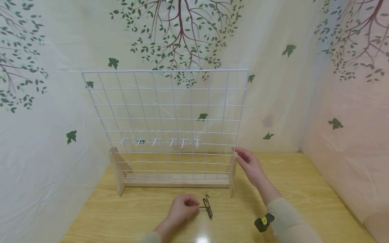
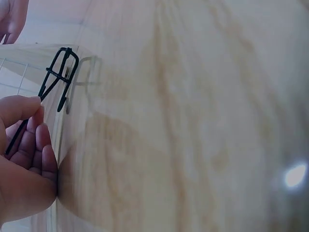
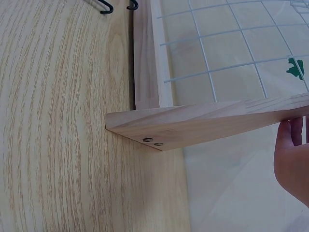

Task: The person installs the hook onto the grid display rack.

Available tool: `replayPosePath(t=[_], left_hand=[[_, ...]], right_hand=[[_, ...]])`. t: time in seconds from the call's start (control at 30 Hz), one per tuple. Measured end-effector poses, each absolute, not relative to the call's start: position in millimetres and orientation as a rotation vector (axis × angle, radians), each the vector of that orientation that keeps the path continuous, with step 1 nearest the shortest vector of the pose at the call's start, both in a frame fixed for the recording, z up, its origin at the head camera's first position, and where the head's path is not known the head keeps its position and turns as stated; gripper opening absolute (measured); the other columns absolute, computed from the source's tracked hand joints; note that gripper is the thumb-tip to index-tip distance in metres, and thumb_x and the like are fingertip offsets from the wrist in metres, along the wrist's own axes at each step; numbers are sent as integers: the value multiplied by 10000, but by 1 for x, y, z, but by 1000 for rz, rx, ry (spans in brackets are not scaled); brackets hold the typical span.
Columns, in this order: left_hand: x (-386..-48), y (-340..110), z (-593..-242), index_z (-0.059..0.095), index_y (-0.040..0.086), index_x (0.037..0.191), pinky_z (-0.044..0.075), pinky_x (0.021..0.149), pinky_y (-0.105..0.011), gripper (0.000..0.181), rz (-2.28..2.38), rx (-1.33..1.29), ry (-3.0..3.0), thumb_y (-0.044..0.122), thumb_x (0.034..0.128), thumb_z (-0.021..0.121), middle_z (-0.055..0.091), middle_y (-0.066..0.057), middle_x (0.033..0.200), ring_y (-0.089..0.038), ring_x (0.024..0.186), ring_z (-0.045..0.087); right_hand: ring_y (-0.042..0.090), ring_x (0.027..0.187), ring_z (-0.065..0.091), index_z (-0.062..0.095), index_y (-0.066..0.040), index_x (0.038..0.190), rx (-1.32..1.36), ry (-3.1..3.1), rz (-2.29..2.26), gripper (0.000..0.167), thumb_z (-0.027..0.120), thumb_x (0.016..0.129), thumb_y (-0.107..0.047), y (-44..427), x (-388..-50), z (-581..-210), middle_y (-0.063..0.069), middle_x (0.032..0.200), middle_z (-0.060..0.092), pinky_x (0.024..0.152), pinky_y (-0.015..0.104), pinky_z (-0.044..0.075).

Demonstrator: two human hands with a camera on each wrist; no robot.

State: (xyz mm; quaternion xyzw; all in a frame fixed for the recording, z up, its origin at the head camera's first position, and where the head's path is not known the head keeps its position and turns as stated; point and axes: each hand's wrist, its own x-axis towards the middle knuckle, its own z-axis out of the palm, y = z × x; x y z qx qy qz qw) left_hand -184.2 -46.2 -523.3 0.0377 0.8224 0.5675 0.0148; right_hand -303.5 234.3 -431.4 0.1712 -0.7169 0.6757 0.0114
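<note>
A white wire grid (image 1: 165,71) stands upright in a wooden stand (image 1: 176,184). Low on the grid hangs a row of several white hooks (image 1: 197,141). In front of the stand, my left hand (image 1: 182,209) pinches the stem of a black wire hook (image 2: 59,77) between thumb and fingertips, holding its looped end out to the right in the head view. My right hand (image 1: 251,167) grips the upper end of the stand's right side piece (image 3: 193,123), by the grid's edge. In the right wrist view, part of that hand is cut off.
Beneath everything is a wood-grain table (image 1: 291,189). A pale curtain (image 1: 273,101) printed with branches and green leaves hangs behind and at both sides. A small black device (image 1: 263,222) is on the right wrist.
</note>
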Motion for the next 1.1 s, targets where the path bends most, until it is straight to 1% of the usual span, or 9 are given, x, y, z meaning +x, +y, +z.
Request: replayPosePath(t=[0.1,0.3,0.43,0.7,0.9,1.1], left_hand=[[-184,-48,-521,715,43,856,515,708,-272,138,1842,89,2498,3,742,783,663,-10,821,-165,772,601],[-185,-52,-519,716,22,885,517,773,-286,153,1901,72,2458,1,753,788,679,-27,903,-175,835,612],[-185,-53,-519,719,14,895,508,788,-273,156,1932,80,2435,2,759,794,691,-37,917,-167,852,615],[-186,-51,-514,707,-5,905,507,778,-262,156,2001,56,2421,15,776,794,712,-46,879,-163,824,633],[-188,-52,-508,721,30,899,518,747,-265,135,1971,-20,2521,70,796,797,708,-11,848,-159,798,641],[-190,-57,-500,725,45,893,522,748,-290,133,1960,-58,2595,94,795,801,708,-15,840,-173,801,639]], right_hand=[[6,1206,488,480,38,1390,528,-2251,2095,424,566,1018,-146,234,-305,-432,207,1464,459,991,158,394],[6,1203,492,477,45,1393,536,-2238,2108,418,559,1020,-124,234,-304,-432,210,1465,457,997,161,391],[3,1199,494,480,55,1386,536,-2226,2114,419,564,1017,-127,234,-304,-432,216,1457,463,992,158,394],[49,1244,460,481,35,1390,534,-2255,2086,438,571,1020,-179,235,-304,-431,213,1467,451,986,150,391],[82,1259,459,481,28,1394,506,-2270,2087,444,576,1018,-188,235,-304,-431,199,1466,458,990,159,394],[105,1281,446,483,7,1403,502,-2291,2078,448,573,1020,-206,235,-305,-431,167,1473,465,1005,175,389]])
